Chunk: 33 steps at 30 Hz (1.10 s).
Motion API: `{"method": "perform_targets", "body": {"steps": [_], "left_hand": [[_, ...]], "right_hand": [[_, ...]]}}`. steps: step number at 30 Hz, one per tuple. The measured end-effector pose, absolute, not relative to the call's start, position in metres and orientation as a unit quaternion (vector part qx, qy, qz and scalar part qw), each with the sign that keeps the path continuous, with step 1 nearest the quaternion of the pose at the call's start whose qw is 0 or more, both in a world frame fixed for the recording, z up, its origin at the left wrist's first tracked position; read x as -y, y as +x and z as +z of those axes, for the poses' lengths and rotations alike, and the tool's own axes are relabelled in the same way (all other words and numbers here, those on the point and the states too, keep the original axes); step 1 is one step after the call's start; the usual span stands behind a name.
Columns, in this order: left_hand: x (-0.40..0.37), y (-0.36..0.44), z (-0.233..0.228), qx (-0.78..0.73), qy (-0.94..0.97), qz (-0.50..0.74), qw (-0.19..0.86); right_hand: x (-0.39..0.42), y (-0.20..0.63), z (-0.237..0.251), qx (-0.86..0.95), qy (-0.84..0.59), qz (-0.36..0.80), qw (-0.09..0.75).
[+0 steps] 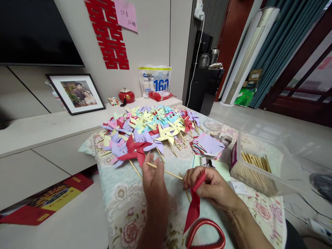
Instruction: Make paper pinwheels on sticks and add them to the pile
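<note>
My right hand (212, 186) is closed in a pinch on a red paper pinwheel (195, 204), seen edge-on. From the pinwheel a thin wooden stick (172, 174) runs left to my left hand (155, 183). There it passes between the raised thumb and fingers, with its tip showing past them. How tightly the left fingers press is hard to see. Below the pinwheel lie red-handled scissors (207, 235), their blades out of view. Another wooden stick (188, 195) is partly hidden behind the pinwheel. Beyond my left hand, a red pinwheel (135, 150) rests at the front of a colourful pinwheel pile (153, 121).
A clear plastic box (259, 183) of wooden sticks stands at the right. Coloured paper squares (209, 144) are stacked behind my right hand, near a small open box (208, 162) of shiny bits. A floral tablecloth (124, 207) covers the table, beside a white cabinet (52, 128).
</note>
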<state>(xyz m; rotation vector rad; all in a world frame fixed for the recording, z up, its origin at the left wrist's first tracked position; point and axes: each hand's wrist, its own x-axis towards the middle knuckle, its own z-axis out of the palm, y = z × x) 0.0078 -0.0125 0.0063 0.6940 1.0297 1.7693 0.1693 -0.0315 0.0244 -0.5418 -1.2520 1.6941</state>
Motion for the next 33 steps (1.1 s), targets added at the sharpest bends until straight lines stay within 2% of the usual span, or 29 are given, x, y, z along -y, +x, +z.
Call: {"method": "perform_targets", "body": {"steps": [3,5,7,11,18,20,21,25,27,29,33], "left_hand": [[0.017,0.007,0.012,-0.519,0.393,0.717,0.25],[0.019,0.005,0.013,-0.548,0.5,0.661,0.107],[0.02,0.005,0.011,-0.522,0.626,0.579,0.025],[0.023,0.013,0.01,-0.408,0.782,0.47,-0.024],[0.027,0.017,0.015,-0.4,0.777,0.48,-0.071],[0.027,0.014,0.015,-0.428,0.75,0.504,-0.022],[0.027,0.013,0.015,-0.443,0.728,0.522,0.037],[0.03,0.018,0.018,-0.468,0.533,0.572,0.413],[0.031,0.021,0.023,-0.435,0.406,0.575,0.561],[0.032,0.023,0.028,-0.397,0.326,0.572,0.639],[0.033,0.022,0.033,-0.372,0.279,0.568,0.679]], "right_hand": [[0.031,0.168,0.026,0.483,-0.226,0.679,0.504],[0.03,0.167,0.029,0.466,-0.223,0.673,0.529],[0.03,0.167,0.032,0.452,-0.216,0.665,0.554],[0.029,0.168,0.034,0.436,-0.2,0.651,0.589],[0.027,0.172,0.039,0.395,-0.177,0.651,0.623],[0.026,0.174,0.042,0.381,-0.184,0.638,0.643],[0.025,0.175,0.042,0.374,-0.19,0.634,0.65],[0.024,0.176,0.039,0.379,-0.2,0.632,0.645],[0.024,0.176,0.036,0.406,-0.201,0.624,0.637],[0.024,0.175,0.032,0.445,-0.21,0.602,0.629],[0.024,0.175,0.028,0.526,-0.243,0.548,0.603]]}}
